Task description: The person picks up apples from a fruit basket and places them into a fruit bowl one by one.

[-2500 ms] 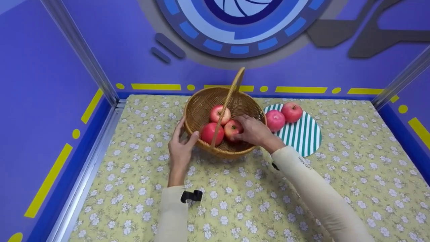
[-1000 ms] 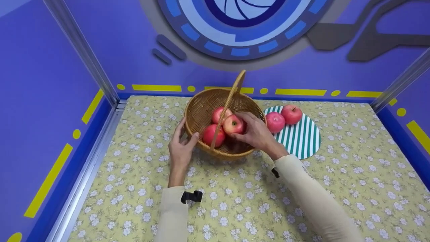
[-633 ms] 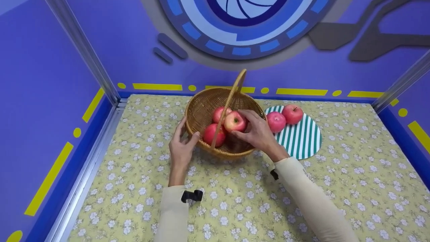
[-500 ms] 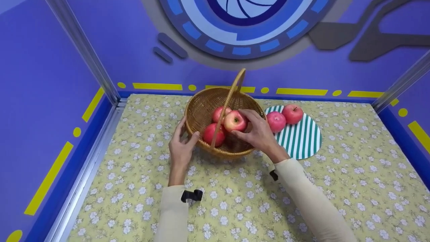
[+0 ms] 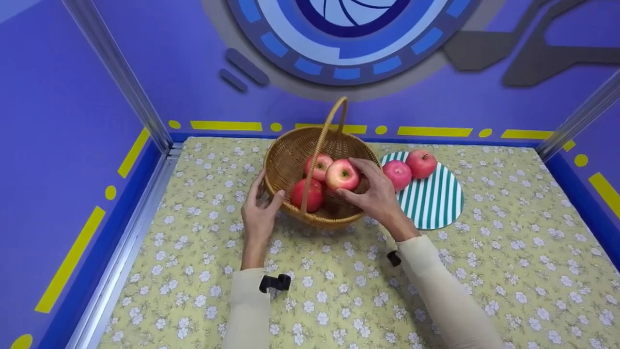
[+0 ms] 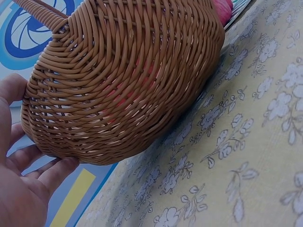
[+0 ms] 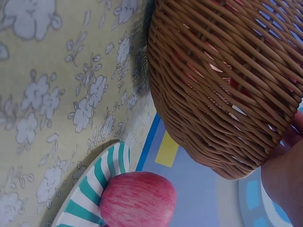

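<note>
A brown wicker basket [image 5: 290, 150] with a tall arched handle [image 5: 319, 145] stands near the back of the table. My left hand [image 5: 259, 215] holds its left side, the thumb at the rim and the fingers against the outer wall, as the left wrist view also shows. Inside the basket, my right hand [image 5: 378, 194] grips a red and yellow apple [image 5: 343, 174] between thumb and fingers. Beside that apple, a second apple [image 5: 319, 166] lies behind and a redder apple [image 5: 307, 195] lies in front. In the right wrist view the basket wall hides most of my fingers.
Right of the basket lies a round green-and-white striped mat [image 5: 433, 203]. Two apples sit on it, a pink apple [image 5: 397, 175] and a red apple [image 5: 421, 164]. A floral cloth [image 5: 339, 291] covers the table. Blue panels [image 5: 193, 97] rise behind and at both sides.
My right hand has raised the apple slightly and shifted it right, turning its pale stem end toward the camera. The basket handle has swung a little left. My left hand keeps its hold.
</note>
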Demonstrator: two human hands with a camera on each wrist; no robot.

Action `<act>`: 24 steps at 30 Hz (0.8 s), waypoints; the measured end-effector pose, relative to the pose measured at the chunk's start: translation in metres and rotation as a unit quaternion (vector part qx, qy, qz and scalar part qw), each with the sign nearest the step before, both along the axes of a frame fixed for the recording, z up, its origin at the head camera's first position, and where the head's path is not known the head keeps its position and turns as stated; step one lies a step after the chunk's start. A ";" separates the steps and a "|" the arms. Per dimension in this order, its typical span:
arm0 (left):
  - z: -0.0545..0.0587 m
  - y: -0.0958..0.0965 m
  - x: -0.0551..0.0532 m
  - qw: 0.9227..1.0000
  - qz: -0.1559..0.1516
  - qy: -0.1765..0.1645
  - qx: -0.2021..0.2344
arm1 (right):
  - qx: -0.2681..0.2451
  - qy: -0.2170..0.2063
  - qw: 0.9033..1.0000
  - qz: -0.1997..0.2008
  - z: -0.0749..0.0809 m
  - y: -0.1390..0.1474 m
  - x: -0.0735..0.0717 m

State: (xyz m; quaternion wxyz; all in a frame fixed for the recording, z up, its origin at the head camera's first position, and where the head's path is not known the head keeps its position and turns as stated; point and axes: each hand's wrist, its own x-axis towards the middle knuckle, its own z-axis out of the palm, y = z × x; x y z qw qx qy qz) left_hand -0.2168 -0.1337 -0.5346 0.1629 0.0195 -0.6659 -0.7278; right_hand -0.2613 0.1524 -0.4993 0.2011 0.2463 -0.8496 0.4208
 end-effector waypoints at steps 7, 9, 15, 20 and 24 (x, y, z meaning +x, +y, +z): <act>-0.002 -0.002 -0.001 1.000 0.002 0.007 0.011 | -0.015 0.006 1.000 -0.012 0.000 -0.001 0.006; -0.002 -0.002 -0.001 1.000 0.003 0.001 0.010 | -0.022 0.006 1.000 -0.017 0.001 -0.001 0.008; -0.002 -0.002 -0.001 1.000 0.006 -0.009 0.011 | -0.040 -0.001 0.999 -0.023 0.004 0.001 0.013; -0.004 -0.003 -0.002 1.000 0.003 -0.007 0.019 | -0.051 -0.009 0.998 -0.031 0.004 0.005 0.016; -0.005 -0.004 -0.002 1.000 0.001 -0.005 0.021 | -0.061 -0.012 0.997 -0.037 0.003 0.008 0.018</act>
